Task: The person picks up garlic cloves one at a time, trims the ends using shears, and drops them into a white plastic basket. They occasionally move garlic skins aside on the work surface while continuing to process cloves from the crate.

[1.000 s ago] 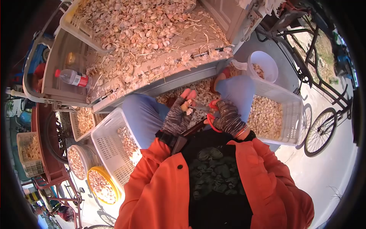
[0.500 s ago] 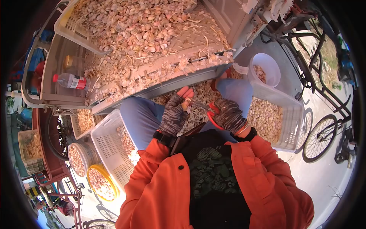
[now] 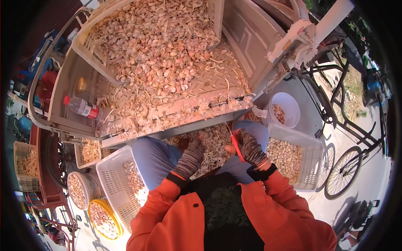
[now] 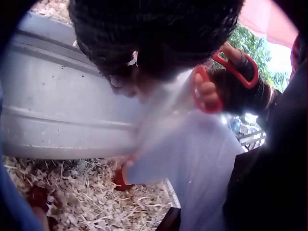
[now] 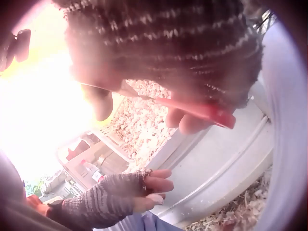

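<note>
My left hand (image 3: pixel 189 160), in a striped fingerless knit glove, is low between the knees, over a heap of garlic skins and stalks (image 3: pixel 215 148). In the right wrist view its thumb and fingers pinch a pale garlic clove (image 5: pixel 155 198). My right hand (image 3: pixel 251 149), gloved alike, grips red-handled scissors (image 3: pixel 237 146) near the right knee. Their blades point away toward the cart edge, apart from the left hand. The left wrist view shows fingers through a red handle loop (image 4: pixel 207 91).
Ahead is a cart bed (image 3: pixel 213 81) spread with garlic cloves and an overturned crate (image 3: pixel 94 62). A bottle (image 3: pixel 83 108) lies at its left. White crates (image 3: pixel 115 171) of garlic stand at both sides, with a white pail (image 3: pixel 289 108) at right and a yellow-rimmed bucket (image 3: pixel 119 230) at left.
The hands were together with the scissors at the left hand's fingers. They have drawn apart, and the scissors have swung to point forward. The head view has tilted up toward the cart.
</note>
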